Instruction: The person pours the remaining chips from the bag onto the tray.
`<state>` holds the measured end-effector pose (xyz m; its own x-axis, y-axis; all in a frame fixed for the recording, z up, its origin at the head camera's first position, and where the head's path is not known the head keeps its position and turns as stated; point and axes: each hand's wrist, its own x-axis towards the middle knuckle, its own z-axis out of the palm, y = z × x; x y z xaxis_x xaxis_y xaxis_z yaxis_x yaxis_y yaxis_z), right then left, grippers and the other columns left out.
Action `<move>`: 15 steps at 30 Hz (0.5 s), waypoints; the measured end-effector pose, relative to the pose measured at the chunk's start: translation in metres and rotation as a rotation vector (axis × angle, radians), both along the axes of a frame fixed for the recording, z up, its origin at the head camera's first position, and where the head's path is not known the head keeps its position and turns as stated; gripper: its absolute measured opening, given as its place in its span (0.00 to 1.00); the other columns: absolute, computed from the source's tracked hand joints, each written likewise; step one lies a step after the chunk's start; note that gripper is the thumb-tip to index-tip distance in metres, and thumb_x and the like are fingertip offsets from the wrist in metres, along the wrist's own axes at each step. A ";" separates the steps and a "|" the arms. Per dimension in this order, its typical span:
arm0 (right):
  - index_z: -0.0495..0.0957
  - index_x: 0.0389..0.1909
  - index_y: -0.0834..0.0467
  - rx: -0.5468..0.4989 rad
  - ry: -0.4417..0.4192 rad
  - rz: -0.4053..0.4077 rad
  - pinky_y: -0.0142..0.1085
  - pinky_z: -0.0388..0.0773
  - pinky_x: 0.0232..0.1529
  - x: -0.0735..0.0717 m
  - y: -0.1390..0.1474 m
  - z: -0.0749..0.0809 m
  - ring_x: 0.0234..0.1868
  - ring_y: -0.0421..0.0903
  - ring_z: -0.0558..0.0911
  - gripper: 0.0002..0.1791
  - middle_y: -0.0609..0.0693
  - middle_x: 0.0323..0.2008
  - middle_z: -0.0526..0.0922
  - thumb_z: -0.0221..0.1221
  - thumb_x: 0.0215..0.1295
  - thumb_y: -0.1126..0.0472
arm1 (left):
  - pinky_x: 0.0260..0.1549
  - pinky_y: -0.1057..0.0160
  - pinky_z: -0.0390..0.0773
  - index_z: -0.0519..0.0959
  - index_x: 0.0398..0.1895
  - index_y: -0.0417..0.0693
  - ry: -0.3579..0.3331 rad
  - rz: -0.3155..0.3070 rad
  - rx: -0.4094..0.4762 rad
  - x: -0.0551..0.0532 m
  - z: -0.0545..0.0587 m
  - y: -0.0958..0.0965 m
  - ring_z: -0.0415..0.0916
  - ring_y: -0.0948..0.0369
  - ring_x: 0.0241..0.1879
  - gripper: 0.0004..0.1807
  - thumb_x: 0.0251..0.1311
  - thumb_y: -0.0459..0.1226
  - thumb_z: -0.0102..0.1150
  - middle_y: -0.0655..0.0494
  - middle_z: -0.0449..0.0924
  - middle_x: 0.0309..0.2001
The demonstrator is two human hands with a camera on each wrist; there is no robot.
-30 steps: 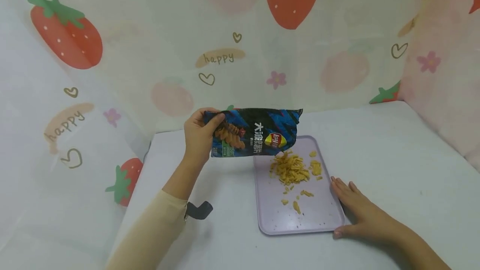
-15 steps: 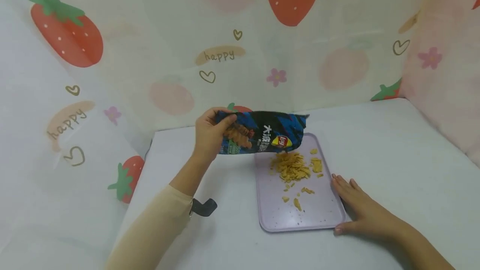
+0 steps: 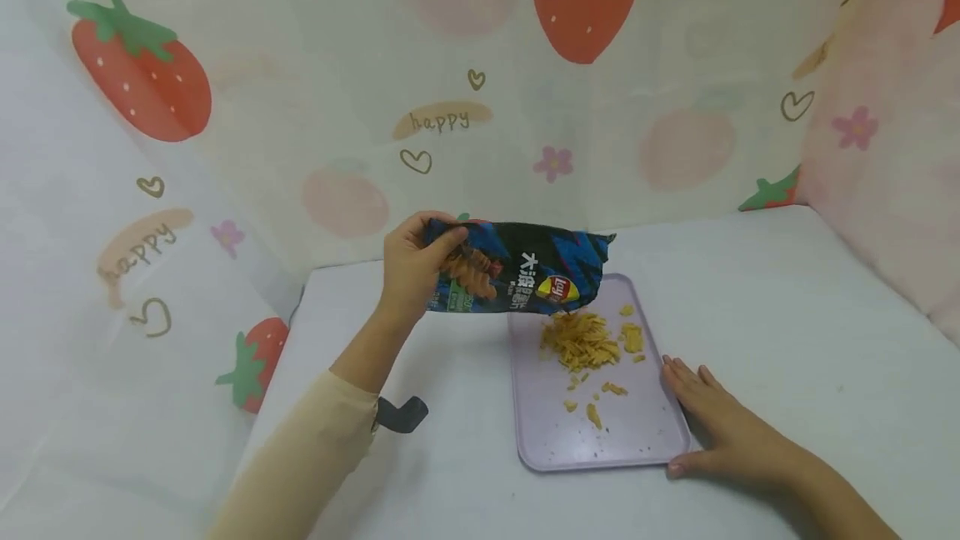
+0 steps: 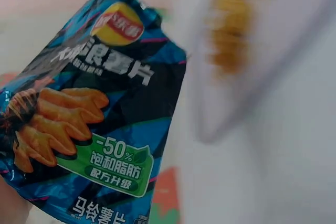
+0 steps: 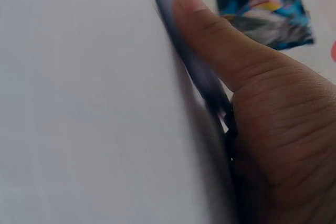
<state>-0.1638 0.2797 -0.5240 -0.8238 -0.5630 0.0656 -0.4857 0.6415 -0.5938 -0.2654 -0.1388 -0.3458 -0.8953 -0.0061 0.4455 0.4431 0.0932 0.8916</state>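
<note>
In the head view my left hand (image 3: 415, 269) grips the bottom end of a blue and black potato chip bag (image 3: 517, 267), thumb on its front. The bag lies sideways in the air, its torn end over the far part of a light purple tray (image 3: 555, 448). A pile of yellow chip pieces (image 3: 581, 342) sits on the tray below that end, with smaller bits scattered around it. My right hand (image 3: 720, 423) rests at the tray's right edge, fingers extended. The left wrist view shows the bag's front (image 4: 105, 93) up close; the right wrist view shows my thumb (image 5: 210, 35) against the tray edge.
A white cloth covers the table (image 3: 810, 315). Behind it hangs a pale curtain (image 3: 600, 123) printed with strawberries, hearts and flowers. A dark strap end (image 3: 402, 415) sticks out by the left sleeve (image 3: 315, 448).
The bag and my left hand shifted a little to the right, then slightly back left. The right hand, the tray and the pile look the same.
</note>
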 end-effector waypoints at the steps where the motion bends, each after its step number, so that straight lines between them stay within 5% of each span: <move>1: 0.47 0.83 0.54 -0.001 -0.007 -0.002 0.17 0.22 0.71 0.000 0.000 0.000 0.83 0.56 0.41 0.70 0.57 0.82 0.47 0.69 0.45 0.25 | 0.38 0.67 0.83 0.83 0.41 0.44 0.001 -0.004 -0.022 0.000 -0.001 0.001 0.83 0.60 0.38 0.07 0.63 0.35 0.70 0.54 0.85 0.38; 10: 0.48 0.82 0.55 0.006 0.031 -0.011 0.18 0.23 0.72 0.003 0.005 -0.003 0.83 0.44 0.39 0.70 0.57 0.82 0.48 0.70 0.45 0.26 | 0.40 0.66 0.83 0.84 0.41 0.42 0.070 -0.051 -0.208 -0.009 0.015 0.011 0.84 0.61 0.39 0.07 0.63 0.35 0.70 0.54 0.87 0.40; 15: 0.47 0.82 0.55 0.006 0.038 0.005 0.19 0.23 0.72 0.003 0.002 -0.004 0.83 0.45 0.38 0.70 0.58 0.82 0.48 0.69 0.46 0.26 | 0.38 0.67 0.82 0.84 0.40 0.41 0.145 -0.010 -0.149 -0.005 0.038 0.007 0.83 0.60 0.38 0.06 0.62 0.32 0.70 0.54 0.86 0.39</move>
<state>-0.1607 0.2821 -0.5280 -0.8179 -0.5677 0.0936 -0.5112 0.6424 -0.5710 -0.2699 -0.1321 -0.3074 -0.8213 0.0779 0.5652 0.5674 0.2143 0.7950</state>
